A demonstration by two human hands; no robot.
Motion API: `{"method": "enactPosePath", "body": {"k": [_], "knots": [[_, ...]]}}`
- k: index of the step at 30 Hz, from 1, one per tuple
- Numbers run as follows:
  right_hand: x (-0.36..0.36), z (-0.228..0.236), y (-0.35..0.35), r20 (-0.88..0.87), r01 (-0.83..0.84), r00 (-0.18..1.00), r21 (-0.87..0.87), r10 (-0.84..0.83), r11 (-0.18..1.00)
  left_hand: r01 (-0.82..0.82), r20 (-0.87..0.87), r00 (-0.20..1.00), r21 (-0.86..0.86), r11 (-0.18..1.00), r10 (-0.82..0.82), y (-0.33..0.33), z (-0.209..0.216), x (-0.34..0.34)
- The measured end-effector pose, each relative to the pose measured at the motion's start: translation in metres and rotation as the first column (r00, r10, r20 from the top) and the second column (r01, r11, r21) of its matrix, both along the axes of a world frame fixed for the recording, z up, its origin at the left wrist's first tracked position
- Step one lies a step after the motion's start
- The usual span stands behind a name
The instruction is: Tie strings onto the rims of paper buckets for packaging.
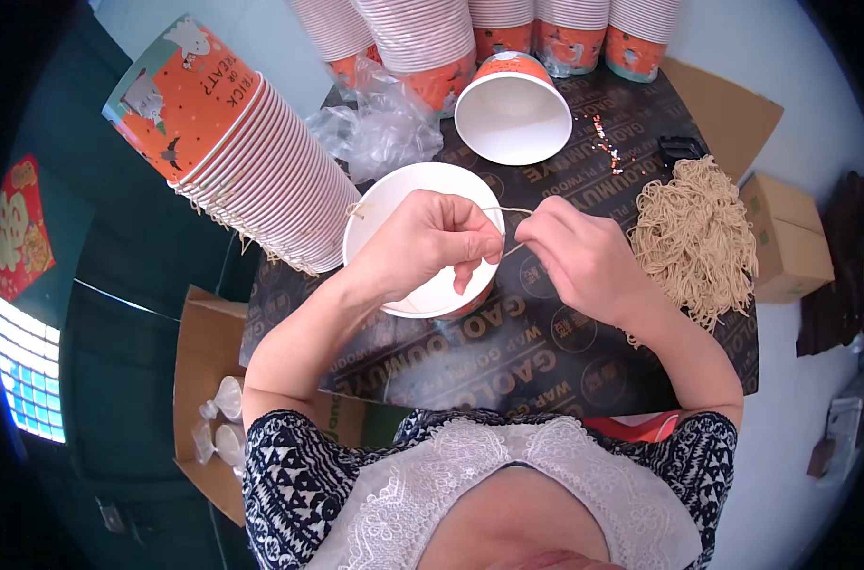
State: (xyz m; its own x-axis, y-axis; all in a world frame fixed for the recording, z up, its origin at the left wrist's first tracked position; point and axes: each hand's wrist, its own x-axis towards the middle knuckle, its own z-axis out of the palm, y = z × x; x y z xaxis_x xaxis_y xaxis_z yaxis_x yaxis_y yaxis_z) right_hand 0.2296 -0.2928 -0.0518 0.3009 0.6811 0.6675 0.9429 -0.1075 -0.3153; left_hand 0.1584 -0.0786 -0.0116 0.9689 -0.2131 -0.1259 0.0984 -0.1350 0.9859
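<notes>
A white-lined paper tub [408, 180] stands in front of me, its mouth tipped up toward me. A short bit of cord [357, 211] pokes through its left side. Over the tub's right side, my left hand [434, 242] is closed in a pinch on a thin tan cord [512, 210]. My right hand [580, 258], just right of the rim, pinches the same cord. The cord makes a small loop between both hands; its ends are hidden by my fingers. To the right of my right hand lies a heap of tan cords [693, 237].
A long nested stack of orange printed tubs [261, 157] leans at the left. Another tub [513, 119] lies on its side behind, near crumpled clear plastic [384, 128]. More stacks [422, 47] line the back. Cardboard boxes [786, 237] flank the dark table [631, 366].
</notes>
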Motion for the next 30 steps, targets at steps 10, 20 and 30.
{"method": "enactPosePath", "body": {"k": [10,20,30], "knots": [[0.006,0.017,0.022,0.119,-0.125,0.988,0.223,0.101,0.967,0.030,-0.059,0.998,-0.100,0.995,-0.036,-0.002,-0.003,0.004],[0.011,0.012,0.034,0.020,-0.003,1.000,0.385,-0.005,0.923,0.022,-0.045,0.999,-0.086,0.996,-0.026,-0.005,-0.011,0.010],[0.006,-0.008,0.007,-0.313,-0.011,0.947,0.184,0.069,0.983,0.027,-0.070,0.997,-0.115,0.993,-0.036,-0.005,-0.010,0.014]]}}
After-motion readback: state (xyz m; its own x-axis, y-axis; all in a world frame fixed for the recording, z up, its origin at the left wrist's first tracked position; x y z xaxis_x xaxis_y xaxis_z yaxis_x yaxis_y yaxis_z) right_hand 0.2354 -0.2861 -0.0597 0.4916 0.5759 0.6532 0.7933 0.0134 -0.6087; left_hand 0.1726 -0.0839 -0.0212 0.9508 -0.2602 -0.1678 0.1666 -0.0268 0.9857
